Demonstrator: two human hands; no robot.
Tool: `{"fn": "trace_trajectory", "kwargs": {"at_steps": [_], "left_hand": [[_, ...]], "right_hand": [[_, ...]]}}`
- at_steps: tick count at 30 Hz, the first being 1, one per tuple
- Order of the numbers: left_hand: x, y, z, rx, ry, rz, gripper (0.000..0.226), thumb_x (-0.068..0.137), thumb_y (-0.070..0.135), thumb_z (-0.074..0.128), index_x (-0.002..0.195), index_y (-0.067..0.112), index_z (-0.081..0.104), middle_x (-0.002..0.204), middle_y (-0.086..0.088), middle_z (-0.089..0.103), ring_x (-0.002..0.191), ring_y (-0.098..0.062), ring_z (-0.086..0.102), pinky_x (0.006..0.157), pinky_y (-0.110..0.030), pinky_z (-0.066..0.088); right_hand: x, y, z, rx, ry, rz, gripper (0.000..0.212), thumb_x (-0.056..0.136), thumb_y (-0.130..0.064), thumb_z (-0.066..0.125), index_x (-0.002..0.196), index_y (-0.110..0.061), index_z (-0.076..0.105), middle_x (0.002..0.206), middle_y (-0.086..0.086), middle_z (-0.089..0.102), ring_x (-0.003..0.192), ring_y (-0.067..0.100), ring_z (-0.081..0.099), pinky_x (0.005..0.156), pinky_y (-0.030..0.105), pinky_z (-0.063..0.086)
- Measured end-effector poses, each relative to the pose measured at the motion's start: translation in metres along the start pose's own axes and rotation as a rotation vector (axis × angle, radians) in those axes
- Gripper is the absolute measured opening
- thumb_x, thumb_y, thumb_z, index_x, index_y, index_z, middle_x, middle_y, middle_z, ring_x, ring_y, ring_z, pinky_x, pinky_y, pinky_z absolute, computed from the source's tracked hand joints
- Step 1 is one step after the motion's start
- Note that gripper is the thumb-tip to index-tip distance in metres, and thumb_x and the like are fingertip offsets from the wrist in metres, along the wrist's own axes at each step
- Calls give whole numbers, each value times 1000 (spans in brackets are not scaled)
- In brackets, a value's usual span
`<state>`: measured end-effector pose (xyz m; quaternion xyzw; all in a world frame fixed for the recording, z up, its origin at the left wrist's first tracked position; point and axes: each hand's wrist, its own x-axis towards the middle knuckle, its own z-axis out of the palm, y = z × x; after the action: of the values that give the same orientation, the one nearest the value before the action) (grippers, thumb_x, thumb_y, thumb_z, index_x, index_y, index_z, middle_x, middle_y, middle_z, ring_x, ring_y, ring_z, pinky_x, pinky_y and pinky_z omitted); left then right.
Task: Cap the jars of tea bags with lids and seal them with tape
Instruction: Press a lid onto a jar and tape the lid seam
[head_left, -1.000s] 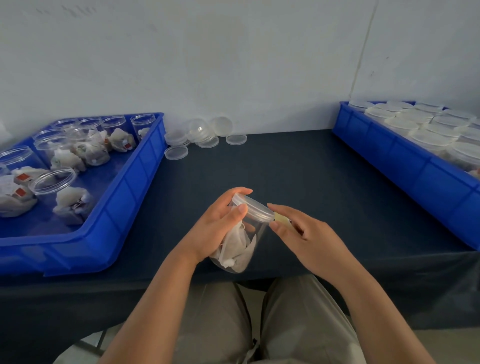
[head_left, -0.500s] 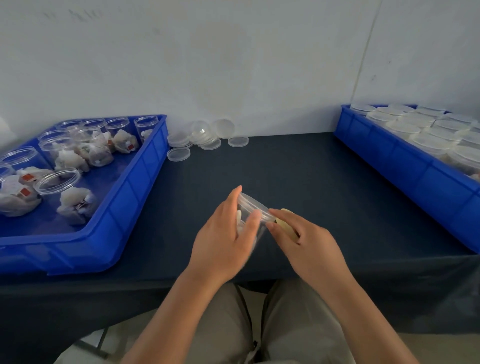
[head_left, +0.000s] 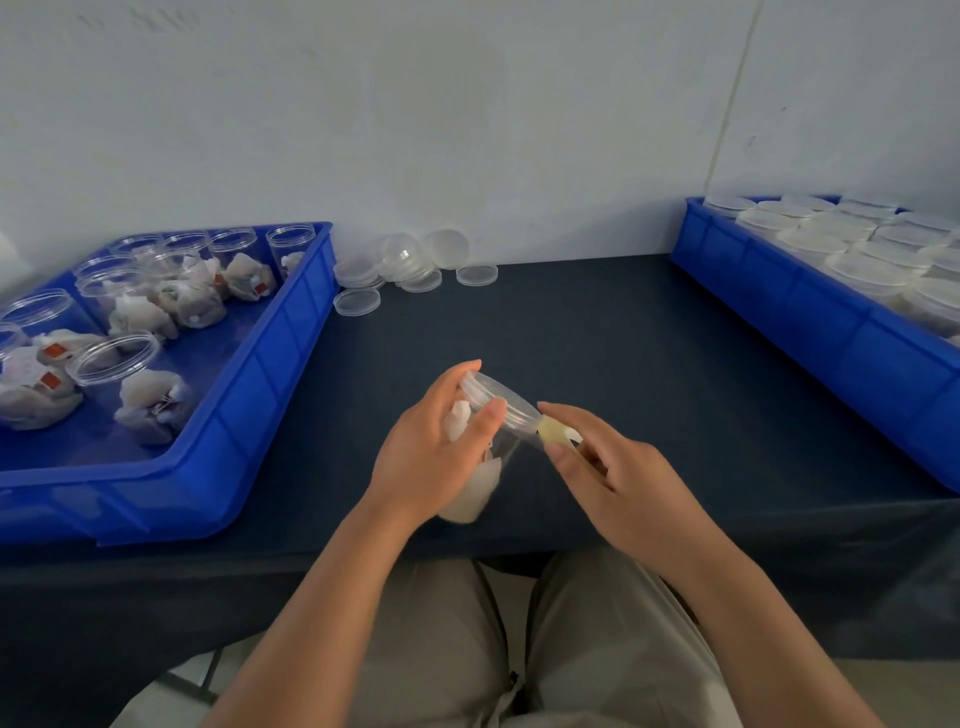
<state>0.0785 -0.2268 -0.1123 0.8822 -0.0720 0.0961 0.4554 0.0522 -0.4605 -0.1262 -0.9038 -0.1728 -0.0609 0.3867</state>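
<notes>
We see a dark table (head_left: 597, 338) against a white wall (head_left: 467, 130), with a left tray (head_left: 260, 374) and a right tray (head_left: 810, 322) at its side edges. Near the front edge, the left hand (head_left: 431, 457) grips a tilted jar (head_left: 470, 499). The right hand (head_left: 618, 478) pinches yellowish tape (head_left: 556, 431) at its lid (head_left: 491, 397).

The left grip (head_left: 431, 457) wraps the tilted jar (head_left: 514, 408), hiding most of its wall and the tea bags inside; only the lidded top and a pale patch below the palm show. The yellowish tape (head_left: 556, 432) pinched by the right grip (head_left: 623, 483) is blurred, its far end lost behind the fingers. The blue tray (head_left: 249, 395) at the bench's left edge and the tray of capped jars (head_left: 810, 317) at its right edge are cut off by the frame. Loose lids (head_left: 410, 265) at the back edge overlap, too small to count.
</notes>
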Motion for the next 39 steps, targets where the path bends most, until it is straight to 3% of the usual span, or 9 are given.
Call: {"fn": "trace_trajectory", "kwargs": {"at_steps": [4, 10, 14, 17, 23, 26, 29, 35, 39], "left_hand": [[1, -4, -7, -178, -113, 9, 53, 93, 78, 45, 143, 58, 47, 130, 41, 59, 120, 12, 61, 89, -16, 55], [4, -9, -11, -313, -180, -20, 88, 82, 95, 46, 150, 39, 47, 127, 29, 66, 119, 2, 67, 89, -16, 56], [10, -5, -13, -270, -246, -39, 55, 92, 85, 43, 119, 40, 58, 112, 22, 72, 101, 0, 72, 77, -15, 56], [10, -4, -8, -176, -196, -20, 44, 92, 83, 39, 108, 48, 61, 106, 15, 71, 95, -5, 71, 73, -29, 58], [-10, 3, 2, 50, 115, 69, 54, 98, 75, 37, 143, 50, 50, 111, 18, 74, 99, -2, 71, 79, -32, 61], [-18, 12, 16, 339, 142, 36, 80, 93, 88, 12, 153, 42, 39, 136, 15, 68, 117, -4, 67, 81, -27, 51], [-22, 18, 23, 462, 176, 53, 102, 78, 103, 20, 153, 36, 37, 132, 15, 67, 112, -5, 67, 73, -22, 43], [-6, 11, 8, 281, 75, -22, 92, 74, 105, 30, 146, 49, 38, 108, 31, 61, 96, 5, 60, 68, -16, 45], [2, 0, -1, -62, 72, -149, 71, 80, 91, 45, 138, 51, 50, 110, 40, 65, 98, 13, 66, 78, -25, 54]], "right_hand": [[7, 4, -3, 39, -25, 27, 54, 97, -74, 36, 150, -64, 34, 86, -14, 63, 74, 9, 63, 59, 20, 50], [5, -2, 0, 48, 4, 37, 45, 103, -68, 42, 146, -58, 47, 82, -28, 63, 65, 6, 61, 56, 16, 45], [3, -10, 9, 7, 108, 66, 43, 103, -62, 45, 142, -47, 57, 82, -47, 56, 76, -17, 58, 58, 5, 42], [-1, -16, 14, -41, 175, 85, 41, 103, -59, 48, 139, -44, 59, 73, -36, 55, 74, -23, 54, 56, 3, 41], [-3, -24, 12, -74, 187, 105, 37, 105, -59, 48, 137, -45, 59, 77, -30, 58, 74, -16, 58, 55, 8, 43], [-6, -25, 15, -174, 148, 98, 43, 107, -60, 40, 142, -42, 59, 113, -24, 69, 99, -5, 65, 77, 13, 51], [-7, -24, 17, -159, 164, 86, 40, 108, -54, 41, 139, -40, 62, 113, -21, 70, 98, -1, 66, 77, 12, 49], [2, -18, 10, 15, 106, 68, 40, 102, -67, 44, 137, -51, 54, 95, -32, 65, 88, -6, 63, 69, 10, 45], [3, -12, -1, 103, 62, 64, 47, 95, -77, 42, 140, -62, 45, 82, -13, 68, 73, 7, 66, 61, 14, 49]]}}
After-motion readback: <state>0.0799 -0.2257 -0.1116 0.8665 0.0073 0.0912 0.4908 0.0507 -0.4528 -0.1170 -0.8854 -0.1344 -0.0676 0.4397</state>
